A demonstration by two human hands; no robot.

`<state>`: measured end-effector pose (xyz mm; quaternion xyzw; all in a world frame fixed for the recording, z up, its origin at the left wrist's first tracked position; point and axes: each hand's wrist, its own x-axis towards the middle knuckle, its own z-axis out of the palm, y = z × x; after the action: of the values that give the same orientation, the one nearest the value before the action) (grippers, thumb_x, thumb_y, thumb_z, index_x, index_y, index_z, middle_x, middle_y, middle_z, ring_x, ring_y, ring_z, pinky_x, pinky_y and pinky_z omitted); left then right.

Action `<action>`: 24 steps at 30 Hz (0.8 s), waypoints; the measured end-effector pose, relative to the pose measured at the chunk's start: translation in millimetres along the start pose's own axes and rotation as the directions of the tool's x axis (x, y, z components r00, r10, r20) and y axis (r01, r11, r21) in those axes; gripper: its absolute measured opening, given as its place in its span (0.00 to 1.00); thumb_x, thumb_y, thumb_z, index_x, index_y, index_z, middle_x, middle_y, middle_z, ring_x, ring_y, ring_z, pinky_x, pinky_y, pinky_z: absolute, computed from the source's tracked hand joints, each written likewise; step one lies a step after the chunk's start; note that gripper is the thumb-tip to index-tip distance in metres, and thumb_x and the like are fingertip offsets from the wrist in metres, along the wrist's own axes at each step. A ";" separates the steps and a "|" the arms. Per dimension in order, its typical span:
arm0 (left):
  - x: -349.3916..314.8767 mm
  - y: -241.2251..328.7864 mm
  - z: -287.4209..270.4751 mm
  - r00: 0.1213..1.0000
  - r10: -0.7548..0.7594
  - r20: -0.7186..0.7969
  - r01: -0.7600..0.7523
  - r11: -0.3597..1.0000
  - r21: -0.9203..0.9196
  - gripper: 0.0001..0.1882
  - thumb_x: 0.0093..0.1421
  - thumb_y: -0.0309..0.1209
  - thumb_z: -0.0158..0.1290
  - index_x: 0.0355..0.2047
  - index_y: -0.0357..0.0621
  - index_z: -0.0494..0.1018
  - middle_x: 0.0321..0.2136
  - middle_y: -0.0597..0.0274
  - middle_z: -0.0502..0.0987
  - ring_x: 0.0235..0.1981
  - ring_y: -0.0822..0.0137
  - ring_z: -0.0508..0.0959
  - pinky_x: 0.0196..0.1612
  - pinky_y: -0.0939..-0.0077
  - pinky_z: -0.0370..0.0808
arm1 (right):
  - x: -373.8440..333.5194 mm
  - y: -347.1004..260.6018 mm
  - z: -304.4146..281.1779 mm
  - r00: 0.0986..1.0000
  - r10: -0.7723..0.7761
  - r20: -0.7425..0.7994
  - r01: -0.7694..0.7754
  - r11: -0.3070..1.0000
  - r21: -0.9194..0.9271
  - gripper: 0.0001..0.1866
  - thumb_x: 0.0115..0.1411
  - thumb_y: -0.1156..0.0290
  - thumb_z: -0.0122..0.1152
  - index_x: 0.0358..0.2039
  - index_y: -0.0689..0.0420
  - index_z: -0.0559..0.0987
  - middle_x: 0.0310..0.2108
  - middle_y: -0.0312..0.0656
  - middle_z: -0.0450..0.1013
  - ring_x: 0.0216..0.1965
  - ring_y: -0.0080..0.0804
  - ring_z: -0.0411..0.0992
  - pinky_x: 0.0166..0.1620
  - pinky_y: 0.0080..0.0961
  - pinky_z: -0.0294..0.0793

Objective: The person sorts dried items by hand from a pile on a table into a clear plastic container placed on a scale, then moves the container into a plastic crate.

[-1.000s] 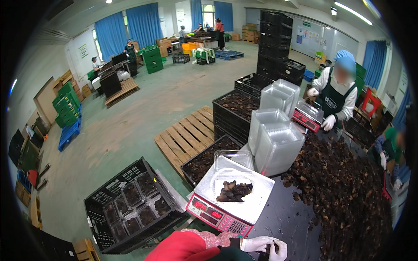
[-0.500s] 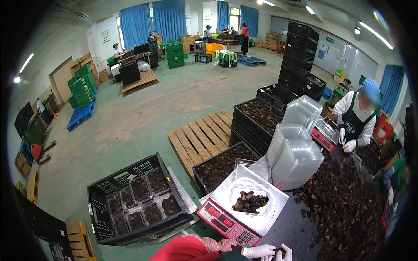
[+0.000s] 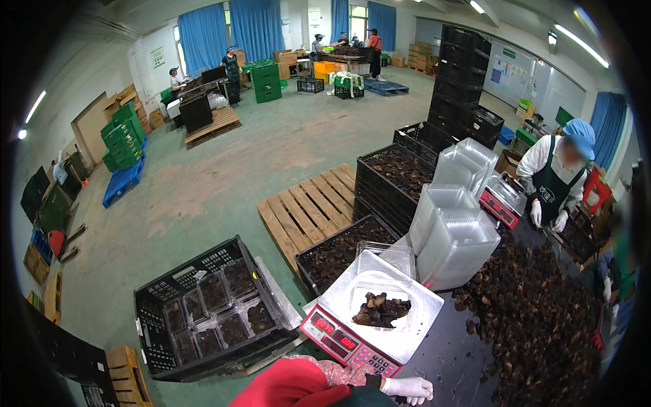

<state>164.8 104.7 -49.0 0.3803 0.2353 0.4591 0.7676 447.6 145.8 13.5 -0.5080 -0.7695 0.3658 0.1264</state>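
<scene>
My left hand, in a white glove, is low at the bottom edge, just beyond the front corner of a red weighing scale. Its fingers are curled together; what they hold, if anything, is hidden. My right hand is out of the picture. On the scale's metal plate sits a clear plastic tray with a small heap of dark brown wood-ear-like pieces in it. To the right, a large loose pile of the same dark pieces covers the black table.
Stacks of clear trays stand behind the scale. At left, a black crate holds several filled trays. Crates of dark pieces and a wooden pallet lie beyond. A gloved co-worker stands across the table at right.
My right hand has dropped out of view; both hands were together around a dark piece before. My left hand stays near the scale's corner. The view has shifted slightly.
</scene>
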 end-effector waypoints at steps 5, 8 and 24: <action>8.4 -11.8 -5.0 0.996 0.019 0.089 -0.016 0.999 -0.038 0.15 0.67 0.38 0.50 0.44 0.40 0.74 0.30 0.66 0.78 0.28 0.76 0.77 0.31 0.79 0.75 | -79.0 152.5 -38.0 0.752 0.419 0.508 -0.119 0.845 -0.521 0.15 0.62 0.59 0.53 0.39 0.56 0.81 0.41 0.55 0.76 0.44 0.53 0.74 0.48 0.40 0.72; 9.6 -19.5 -6.4 0.985 0.088 0.147 -0.085 0.996 -0.027 0.15 0.66 0.39 0.50 0.44 0.39 0.74 0.30 0.65 0.78 0.28 0.75 0.77 0.31 0.79 0.75 | -71.3 79.9 -43.1 0.824 0.434 0.365 -0.265 0.863 -0.430 0.17 0.62 0.58 0.54 0.40 0.58 0.81 0.41 0.55 0.77 0.46 0.53 0.73 0.50 0.40 0.72; 1.4 50.2 13.3 0.982 -0.061 -0.176 0.074 0.995 0.067 0.22 0.71 0.38 0.43 0.62 0.42 0.62 0.31 0.69 0.73 0.24 0.81 0.71 0.29 0.90 0.68 | 3.8 20.6 55.6 0.992 -0.127 -0.022 0.124 0.988 -0.095 0.14 0.65 0.61 0.56 0.44 0.55 0.80 0.41 0.49 0.77 0.43 0.49 0.74 0.48 0.38 0.73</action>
<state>148.5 115.6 -0.8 0.3586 0.3309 0.4553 0.7447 428.6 129.4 -40.4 -0.4688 -0.8144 0.3138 0.1359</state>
